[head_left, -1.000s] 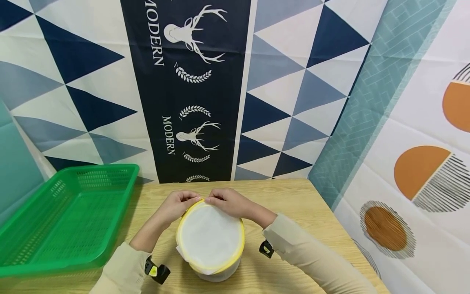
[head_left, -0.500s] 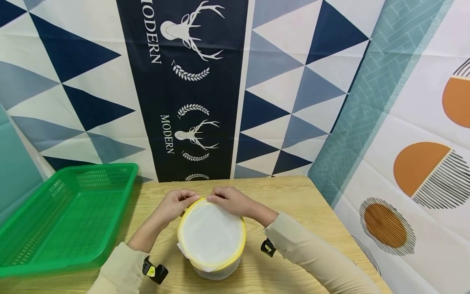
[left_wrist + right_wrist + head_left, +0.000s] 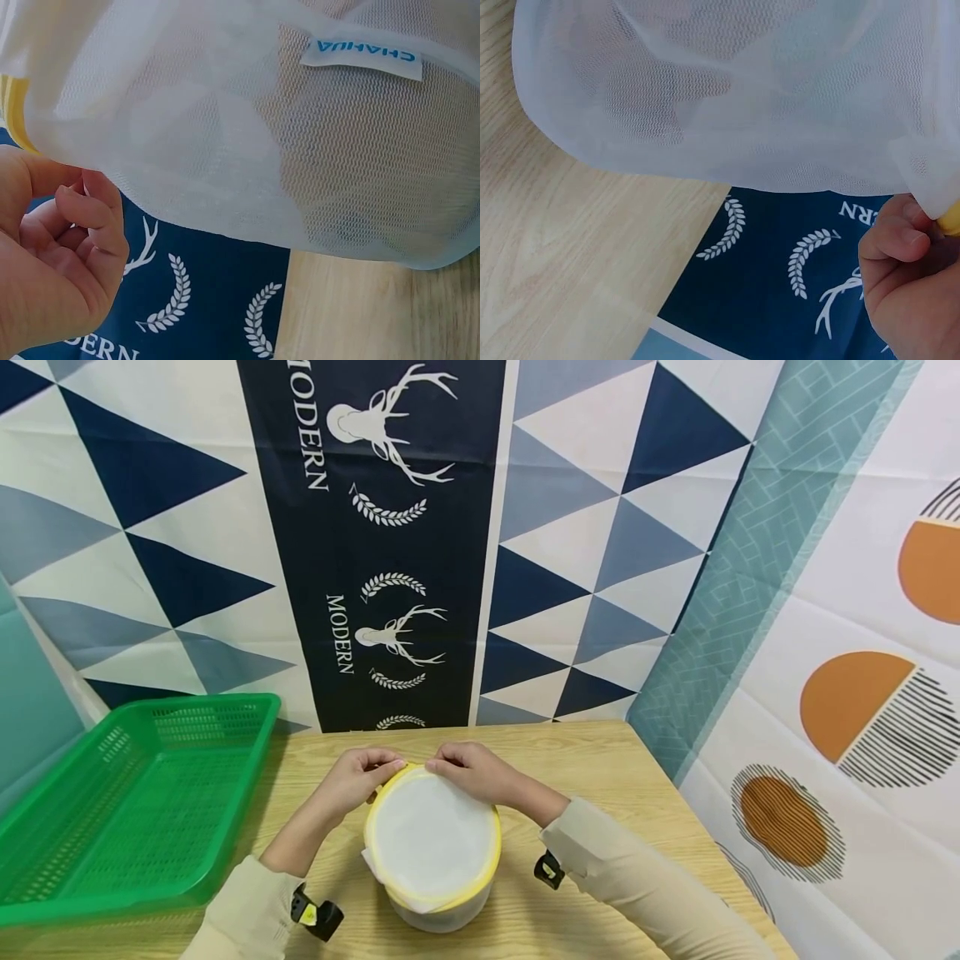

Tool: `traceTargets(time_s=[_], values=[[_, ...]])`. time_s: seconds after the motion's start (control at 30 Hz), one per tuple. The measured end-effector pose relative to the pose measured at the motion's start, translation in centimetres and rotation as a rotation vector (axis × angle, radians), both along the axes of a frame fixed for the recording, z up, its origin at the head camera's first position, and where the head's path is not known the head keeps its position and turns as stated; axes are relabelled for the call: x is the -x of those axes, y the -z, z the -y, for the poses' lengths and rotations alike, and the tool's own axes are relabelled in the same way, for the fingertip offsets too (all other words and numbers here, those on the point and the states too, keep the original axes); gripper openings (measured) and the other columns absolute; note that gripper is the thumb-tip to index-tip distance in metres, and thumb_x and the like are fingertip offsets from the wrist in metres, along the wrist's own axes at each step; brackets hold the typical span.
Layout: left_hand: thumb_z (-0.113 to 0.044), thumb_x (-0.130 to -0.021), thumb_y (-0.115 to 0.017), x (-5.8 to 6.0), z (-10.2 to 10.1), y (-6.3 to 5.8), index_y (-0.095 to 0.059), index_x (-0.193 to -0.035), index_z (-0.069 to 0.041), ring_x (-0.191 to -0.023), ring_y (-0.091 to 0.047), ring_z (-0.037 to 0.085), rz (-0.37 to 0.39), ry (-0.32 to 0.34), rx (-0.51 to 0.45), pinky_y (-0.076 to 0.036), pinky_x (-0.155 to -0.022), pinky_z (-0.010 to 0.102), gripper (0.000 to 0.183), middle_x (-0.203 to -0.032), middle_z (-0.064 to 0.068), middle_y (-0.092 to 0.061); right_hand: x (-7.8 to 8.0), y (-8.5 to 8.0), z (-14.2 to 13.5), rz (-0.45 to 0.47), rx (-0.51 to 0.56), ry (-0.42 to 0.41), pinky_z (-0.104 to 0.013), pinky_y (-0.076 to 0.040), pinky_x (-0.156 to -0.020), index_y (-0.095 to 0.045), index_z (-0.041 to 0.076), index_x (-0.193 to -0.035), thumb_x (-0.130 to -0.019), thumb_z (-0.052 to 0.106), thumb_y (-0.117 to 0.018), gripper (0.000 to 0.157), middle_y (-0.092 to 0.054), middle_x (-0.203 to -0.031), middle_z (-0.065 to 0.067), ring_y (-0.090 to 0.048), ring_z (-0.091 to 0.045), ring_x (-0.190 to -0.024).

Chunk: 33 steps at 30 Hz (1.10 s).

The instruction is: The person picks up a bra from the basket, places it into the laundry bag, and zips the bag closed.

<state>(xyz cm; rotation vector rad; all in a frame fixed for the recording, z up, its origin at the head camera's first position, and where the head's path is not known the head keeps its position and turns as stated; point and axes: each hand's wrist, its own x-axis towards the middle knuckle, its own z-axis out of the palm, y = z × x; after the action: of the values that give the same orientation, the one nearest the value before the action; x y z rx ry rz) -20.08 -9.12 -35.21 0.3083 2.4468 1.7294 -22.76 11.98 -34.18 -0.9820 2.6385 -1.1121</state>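
Note:
A white mesh laundry bag [image 3: 433,835], round and drum-shaped, stands on the table with its flat top framed by a yellow zipper edge [image 3: 495,852]. At the top's far side my left hand [image 3: 365,775] pinches the edge between thumb and fingers. Just to its right, my right hand [image 3: 476,772] grips the same edge, thumb on top and a small gap between the two thumbs. In the left wrist view a blue-lettered label [image 3: 364,58] shows on the mesh, and beige shapes show through it. The right wrist view has the yellow trim [image 3: 949,220] at my right fingers.
To the left stands a green plastic basket [image 3: 135,827] with slotted walls. The wooden table [image 3: 570,760] ends at a patterned cloth [image 3: 405,527] hung behind it, and another printed cloth [image 3: 795,902] hangs on the right. Dark cameras are strapped at both wrists.
My right hand has slid slightly right along the zipper edge, widening the small gap between the thumbs. The bag has shifted a little to the right. My left hand keeps its pinch.

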Motion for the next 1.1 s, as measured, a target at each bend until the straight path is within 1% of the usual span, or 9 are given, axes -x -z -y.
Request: traceTargets(time_s=[0.27,0.33,0.43,0.57,0.7,0.83,0.93,1.1], values=[[-0.028,-0.087,-0.055,0.1,-0.5,0.2,-0.061,-0.104,-0.001,-0.06,-0.054,0.01,0.025,-0.011,-0.027,-0.045,-0.051,0.023,0.032,-0.084,0.004,-0.062,-0.2,0.2,-0.1,0.0,0.027,0.003,-0.022,-0.039,-0.047,-0.058,0.019,-0.076,-0.089,0.041,-0.046,0.028,-0.046,-0.061,0.002,-0.043,-0.009,-0.052],[-0.027,-0.087,-0.055,0.1,-0.6,0.2,-0.061,-0.103,-0.001,-0.058,-0.052,0.01,0.02,-0.01,-0.024,-0.043,-0.049,0.023,0.031,-0.084,0.004,-0.062,-0.2,0.1,-0.1,0.0,0.03,0.005,-0.021,-0.039,-0.047,-0.058,0.019,-0.075,-0.089,0.042,-0.046,0.029,-0.046,-0.061,0.002,-0.043,-0.009,-0.052],[-0.027,-0.087,-0.054,0.1,-0.7,0.2,-0.062,-0.103,-0.003,-0.056,-0.049,0.01,0.008,0.012,-0.014,-0.041,-0.048,0.022,0.03,-0.083,0.003,-0.061,-0.3,0.1,-0.1,0.001,0.032,0.005,-0.021,-0.038,-0.048,-0.058,0.019,-0.075,-0.089,0.041,-0.047,0.029,-0.046,-0.061,0.001,-0.043,-0.01,-0.053],[-0.029,-0.088,-0.053,0.0,-0.3,0.2,-0.062,-0.104,-0.003,-0.056,-0.047,0.009,-0.01,0.037,-0.001,-0.04,-0.049,0.022,0.032,-0.082,0.002,-0.061,-0.3,-0.2,0.4,0.0,0.015,-0.008,-0.021,-0.04,-0.049,-0.06,0.021,-0.08,-0.088,0.042,-0.047,0.025,-0.048,-0.063,0.003,-0.044,-0.008,-0.055],[-0.029,-0.088,-0.053,0.0,0.1,0.3,-0.062,-0.103,-0.004,-0.054,-0.045,0.009,-0.007,0.018,-0.007,-0.04,-0.049,0.022,0.031,-0.079,0.001,-0.06,-0.2,-0.4,1.2,-0.004,-0.016,-0.039,-0.02,-0.042,-0.053,-0.06,0.024,-0.085,-0.089,0.042,-0.046,0.024,-0.051,-0.067,0.004,-0.047,-0.007,-0.06],[-0.03,-0.087,-0.053,0.3,0.2,0.5,-0.062,-0.103,-0.005,-0.053,-0.048,0.009,-0.001,0.02,-0.011,-0.041,-0.049,0.022,0.031,-0.08,0.001,-0.061,-0.1,-0.4,1.4,-0.013,-0.042,-0.041,-0.019,-0.043,-0.055,-0.06,0.023,-0.087,-0.09,0.039,-0.046,0.021,-0.053,-0.07,0.005,-0.048,-0.006,-0.063],[-0.032,-0.087,-0.054,0.4,0.1,0.7,-0.062,-0.102,-0.005,-0.055,-0.049,0.01,-0.001,0.024,-0.009,-0.042,-0.049,0.022,0.032,-0.08,0.001,-0.061,-0.1,-0.4,1.2,-0.007,-0.045,-0.043,-0.019,-0.043,-0.055,-0.06,0.022,-0.088,-0.09,0.037,-0.046,0.021,-0.055,-0.073,0.005,-0.049,-0.006,-0.064],[-0.031,-0.087,-0.053,0.4,-0.1,0.7,-0.063,-0.1,-0.005,-0.057,-0.049,0.011,-0.009,0.032,-0.013,-0.041,-0.05,0.022,0.03,-0.081,0.002,-0.061,-0.1,-0.4,0.8,0.007,-0.029,-0.044,-0.021,-0.045,-0.052,-0.059,0.022,-0.084,-0.09,0.037,-0.046,0.021,-0.055,-0.072,0.004,-0.049,-0.007,-0.059]])
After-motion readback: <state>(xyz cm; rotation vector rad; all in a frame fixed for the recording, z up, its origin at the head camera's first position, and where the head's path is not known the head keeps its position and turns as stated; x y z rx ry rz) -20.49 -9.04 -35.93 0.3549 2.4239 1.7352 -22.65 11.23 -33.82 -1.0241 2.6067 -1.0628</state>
